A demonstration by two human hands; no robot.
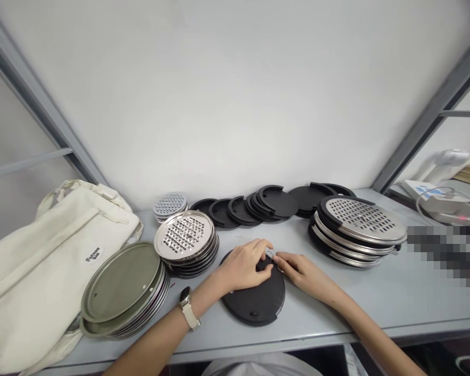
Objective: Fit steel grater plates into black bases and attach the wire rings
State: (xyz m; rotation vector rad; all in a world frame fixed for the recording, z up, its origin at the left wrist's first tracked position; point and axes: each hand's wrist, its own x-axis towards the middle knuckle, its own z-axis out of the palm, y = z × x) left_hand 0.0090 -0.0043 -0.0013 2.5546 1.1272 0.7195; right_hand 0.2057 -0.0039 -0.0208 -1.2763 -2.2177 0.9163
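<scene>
A black round disc (254, 300) lies flat on the grey shelf in front of me. My left hand (245, 266) bends over its far part and holds it, thumb and fingers around the spot near its edge. A thin metal wire clip (269, 255) sits at the disc's upper right rim. Pinched between thumb and fingers, my right hand (301, 274) grips this small clip, which is partly hidden. To the left stands a stack of round metal grater plates (186, 235). On the right, grater plates with black discs (362, 219) are piled up.
Green round trays (121, 282) are stacked at the left beside a cream canvas bag (55, 250). Black rimmed discs (278, 201) line the wall, near smaller grater plates (170, 203). A white device with a cable (434, 198) stands at far right.
</scene>
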